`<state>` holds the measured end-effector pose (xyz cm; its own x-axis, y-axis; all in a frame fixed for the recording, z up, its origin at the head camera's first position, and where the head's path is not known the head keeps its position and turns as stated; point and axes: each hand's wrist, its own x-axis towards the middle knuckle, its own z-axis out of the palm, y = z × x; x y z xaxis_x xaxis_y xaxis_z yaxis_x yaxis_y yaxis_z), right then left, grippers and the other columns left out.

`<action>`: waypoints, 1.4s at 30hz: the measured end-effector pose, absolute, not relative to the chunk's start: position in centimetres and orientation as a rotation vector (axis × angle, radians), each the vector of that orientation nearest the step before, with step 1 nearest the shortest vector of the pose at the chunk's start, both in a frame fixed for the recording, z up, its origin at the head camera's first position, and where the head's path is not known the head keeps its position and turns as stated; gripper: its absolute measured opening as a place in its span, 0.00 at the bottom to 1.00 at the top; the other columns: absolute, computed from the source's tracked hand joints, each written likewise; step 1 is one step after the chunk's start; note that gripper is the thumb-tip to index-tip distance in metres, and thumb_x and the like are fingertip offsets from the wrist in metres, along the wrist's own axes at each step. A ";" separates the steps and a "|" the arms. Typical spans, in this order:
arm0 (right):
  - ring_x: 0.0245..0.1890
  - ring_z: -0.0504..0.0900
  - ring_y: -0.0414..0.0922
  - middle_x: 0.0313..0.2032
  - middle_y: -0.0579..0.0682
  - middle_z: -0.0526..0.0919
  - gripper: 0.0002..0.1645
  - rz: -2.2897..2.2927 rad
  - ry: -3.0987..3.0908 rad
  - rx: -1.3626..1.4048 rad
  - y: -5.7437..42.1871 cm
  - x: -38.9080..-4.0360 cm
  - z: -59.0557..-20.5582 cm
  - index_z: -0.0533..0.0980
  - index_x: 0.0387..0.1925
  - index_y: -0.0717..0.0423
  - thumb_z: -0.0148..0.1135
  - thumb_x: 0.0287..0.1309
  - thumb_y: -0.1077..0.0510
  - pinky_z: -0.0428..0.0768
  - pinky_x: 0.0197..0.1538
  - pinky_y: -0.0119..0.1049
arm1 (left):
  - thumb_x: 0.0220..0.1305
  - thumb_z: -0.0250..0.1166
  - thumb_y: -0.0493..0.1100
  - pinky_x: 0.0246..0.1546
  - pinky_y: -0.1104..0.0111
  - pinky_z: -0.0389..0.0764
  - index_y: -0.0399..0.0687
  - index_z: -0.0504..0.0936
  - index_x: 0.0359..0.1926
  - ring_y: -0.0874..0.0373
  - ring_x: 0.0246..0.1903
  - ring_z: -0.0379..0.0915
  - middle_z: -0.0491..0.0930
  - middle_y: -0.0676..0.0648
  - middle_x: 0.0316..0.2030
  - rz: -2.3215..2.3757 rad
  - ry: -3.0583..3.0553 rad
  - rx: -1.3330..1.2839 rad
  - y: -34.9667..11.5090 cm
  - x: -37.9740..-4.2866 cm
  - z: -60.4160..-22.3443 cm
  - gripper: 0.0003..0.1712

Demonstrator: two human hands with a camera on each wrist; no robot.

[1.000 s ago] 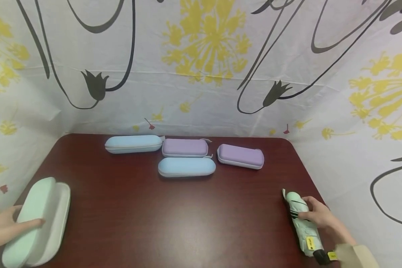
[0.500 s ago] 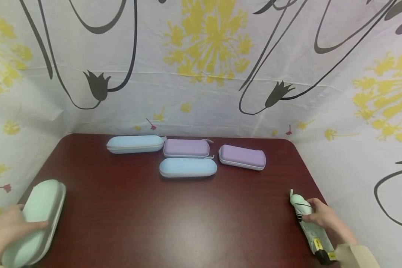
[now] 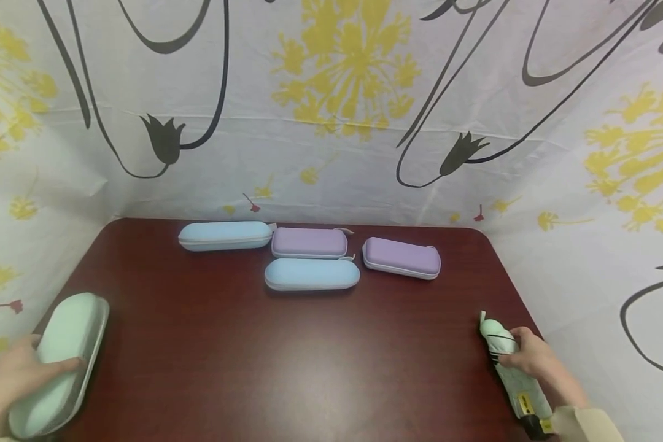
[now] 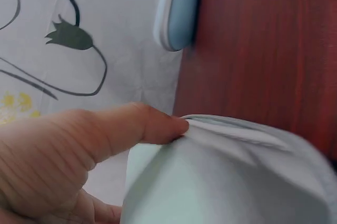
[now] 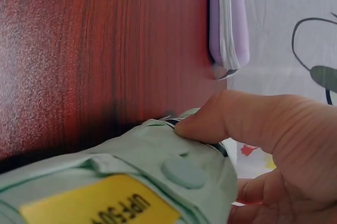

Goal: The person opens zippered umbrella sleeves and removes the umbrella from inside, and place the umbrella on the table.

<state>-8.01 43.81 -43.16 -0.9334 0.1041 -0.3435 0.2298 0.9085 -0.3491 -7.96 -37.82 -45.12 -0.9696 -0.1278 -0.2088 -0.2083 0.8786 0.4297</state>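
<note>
In the head view my left hand [image 3: 22, 374] grips a mint-green zip case [image 3: 70, 325] at the table's left edge, thumb across its top. The lid lies down over the base, with a pale rim showing along the right side. From the left wrist view, the thumb presses at the case's edge [image 4: 253, 135]; the fingers underneath are mostly hidden. On the right, my right hand [image 3: 538, 359] holds a folded mint-green umbrella [image 3: 518, 385] with a black end and yellow tags. The right wrist view shows the thumb on its fabric [image 5: 142, 148], near a round snap.
Several closed cases lie toward the back: a blue one [image 3: 224, 236] at left, a purple one [image 3: 309, 243] in the middle, another blue one [image 3: 312, 275] in front of it, and a purple one [image 3: 401, 257] to the right. A patterned cloth [image 3: 331, 166] surrounds the dark table [image 3: 287, 368].
The mint-green case's lid, raised off its base a second ago, has come down over it under my left hand. The umbrella and right hand appear slightly further right in the head view.
</note>
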 end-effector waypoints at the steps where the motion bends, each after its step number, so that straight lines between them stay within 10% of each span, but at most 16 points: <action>1: 0.34 0.75 0.59 0.37 0.71 0.73 0.41 -0.549 2.770 0.229 43.7 -8.0 -43.1 0.57 0.51 0.82 0.68 0.45 0.58 0.74 0.35 0.50 | 0.47 0.70 0.53 0.21 0.59 0.74 0.10 0.60 0.43 0.43 0.24 0.73 0.72 0.27 0.26 0.709 2.871 -0.255 -37.9 -8.0 -45.0 0.47; 11: 0.45 0.69 0.69 0.45 0.77 0.69 0.43 -0.451 2.878 0.164 42.6 -7.9 -42.5 0.59 0.52 0.80 0.70 0.42 0.57 0.71 0.41 0.57 | 0.51 0.68 0.51 0.18 0.61 0.71 0.14 0.66 0.37 0.48 0.20 0.71 0.74 0.35 0.21 0.718 2.955 -0.314 -38.0 -8.0 -44.5 0.38; 20: 0.44 0.70 0.69 0.46 0.73 0.71 0.36 -0.421 3.216 0.050 38.0 -8.4 -42.5 0.66 0.53 0.70 0.69 0.45 0.56 0.70 0.32 0.63 | 0.56 0.64 0.50 0.38 0.41 0.66 0.15 0.62 0.51 0.24 0.40 0.63 0.64 0.16 0.43 0.576 3.198 -0.251 -33.2 -8.7 -42.4 0.40; 42: 0.37 0.79 0.50 0.40 0.55 0.79 0.25 -1.060 3.142 -0.771 20.6 -11.4 -45.1 0.75 0.46 0.65 0.71 0.43 0.63 0.79 0.38 0.40 | 0.57 0.62 0.34 0.43 0.47 0.72 0.29 0.72 0.51 0.35 0.43 0.73 0.76 0.29 0.43 1.343 3.165 0.178 -22.6 -18.2 -44.0 0.21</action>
<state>-11.36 20.64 -45.07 -0.8649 -0.3298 0.3784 -0.4916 0.7089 -0.5058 -18.16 -22.62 -43.98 -0.9497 -0.0229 0.3125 0.2087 0.6974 0.6856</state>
